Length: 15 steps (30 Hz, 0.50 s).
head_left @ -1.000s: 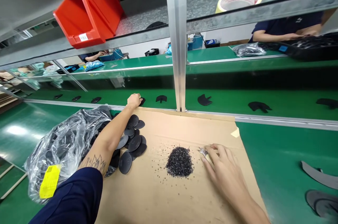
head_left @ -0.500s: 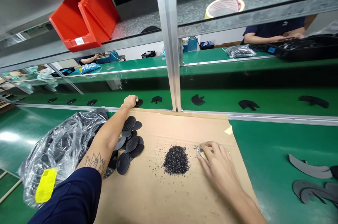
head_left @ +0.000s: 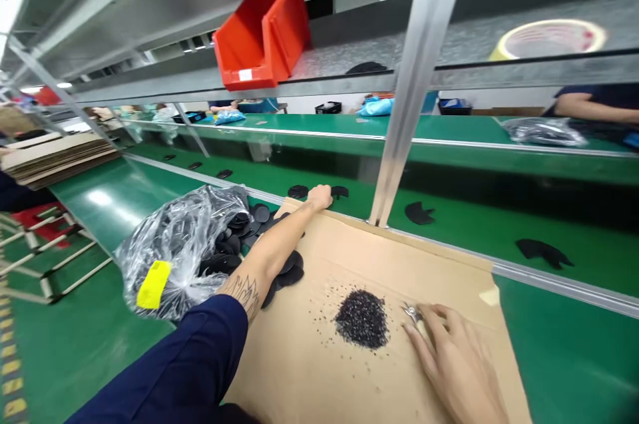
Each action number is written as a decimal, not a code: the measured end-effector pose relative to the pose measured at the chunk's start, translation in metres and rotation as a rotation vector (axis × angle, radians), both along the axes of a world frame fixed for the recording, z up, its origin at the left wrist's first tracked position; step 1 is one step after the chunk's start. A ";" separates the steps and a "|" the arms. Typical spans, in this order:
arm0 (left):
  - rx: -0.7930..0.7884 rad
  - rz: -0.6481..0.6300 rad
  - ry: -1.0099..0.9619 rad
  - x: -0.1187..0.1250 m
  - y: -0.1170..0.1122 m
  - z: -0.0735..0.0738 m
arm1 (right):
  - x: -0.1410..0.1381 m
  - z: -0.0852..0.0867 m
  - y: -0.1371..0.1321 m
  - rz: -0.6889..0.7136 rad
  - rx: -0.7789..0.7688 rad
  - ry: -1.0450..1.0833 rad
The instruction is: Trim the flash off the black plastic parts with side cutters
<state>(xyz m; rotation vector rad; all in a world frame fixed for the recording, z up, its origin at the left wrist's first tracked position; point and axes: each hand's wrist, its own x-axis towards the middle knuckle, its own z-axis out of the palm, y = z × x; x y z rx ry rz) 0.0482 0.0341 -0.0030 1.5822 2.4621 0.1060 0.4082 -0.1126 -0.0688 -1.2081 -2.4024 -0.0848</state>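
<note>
My left hand (head_left: 319, 196) reaches over the cardboard's far edge to the green conveyor belt (head_left: 369, 208). Its fingers are closed at a black curved piece (head_left: 340, 192), whose right part shows beyond them. A round black piece (head_left: 298, 192) lies on the belt left of that hand. My right hand (head_left: 456, 351) rests on the cardboard (head_left: 319, 377), closed around small nippers (head_left: 412, 313) with their jaws pointing toward a heap of black bits (head_left: 363, 319). Beneath my left forearm are several black discs (head_left: 290, 271), partly hidden.
A clear plastic bag (head_left: 174, 237) of black discs lies left of my arm. More black pieces (head_left: 419, 213) sit along the belt. A metal post (head_left: 407, 104) rises beyond the cardboard. On the shelf are a red bin (head_left: 264, 38) and a tape roll (head_left: 552, 40).
The view has swung left. My left hand has moved right along the belt, from the round black piece to the curved one. My right hand still holds the nippers by the heap.
</note>
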 end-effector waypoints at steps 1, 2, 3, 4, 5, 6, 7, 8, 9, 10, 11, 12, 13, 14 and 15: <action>0.021 -0.006 -0.004 -0.002 -0.001 0.001 | -0.001 -0.002 0.002 0.005 -0.003 -0.003; 0.048 -0.019 -0.007 -0.004 -0.002 0.001 | -0.003 -0.003 0.004 0.008 -0.006 -0.008; 0.077 -0.040 -0.010 -0.004 -0.004 0.001 | -0.004 -0.004 0.005 0.011 -0.008 -0.015; 0.103 -0.071 -0.016 -0.004 -0.005 0.001 | -0.005 -0.004 0.005 0.012 -0.010 -0.021; 0.121 -0.105 -0.025 -0.002 -0.006 0.001 | -0.005 -0.004 0.005 0.011 -0.011 -0.026; 0.130 -0.137 -0.036 0.000 -0.006 0.000 | -0.006 -0.003 0.004 0.007 -0.013 -0.029; 0.130 -0.161 -0.047 0.004 -0.006 0.000 | -0.006 -0.002 0.003 0.002 -0.017 -0.035; 0.123 -0.173 -0.056 0.007 -0.005 -0.001 | -0.005 0.000 0.002 -0.001 -0.023 -0.040; 0.115 -0.173 -0.063 0.011 -0.004 -0.001 | -0.004 0.002 0.001 -0.003 -0.030 -0.046; 0.109 -0.163 -0.067 0.015 -0.002 -0.001 | -0.004 0.003 0.000 -0.001 -0.036 -0.051; 0.106 -0.148 -0.067 0.018 -0.001 -0.001 | -0.003 0.005 -0.001 0.003 -0.041 -0.053; 0.106 -0.130 -0.065 0.020 -0.001 -0.001 | -0.002 0.006 -0.003 0.008 -0.043 -0.051; 0.107 -0.114 -0.061 0.021 -0.001 -0.001 | -0.002 0.008 -0.004 0.011 -0.043 -0.046; 0.109 -0.100 -0.055 0.020 -0.002 -0.001 | -0.001 0.009 -0.005 0.014 -0.039 -0.041; 0.111 -0.088 -0.046 0.019 -0.003 -0.002 | -0.001 0.009 -0.007 0.014 -0.032 -0.036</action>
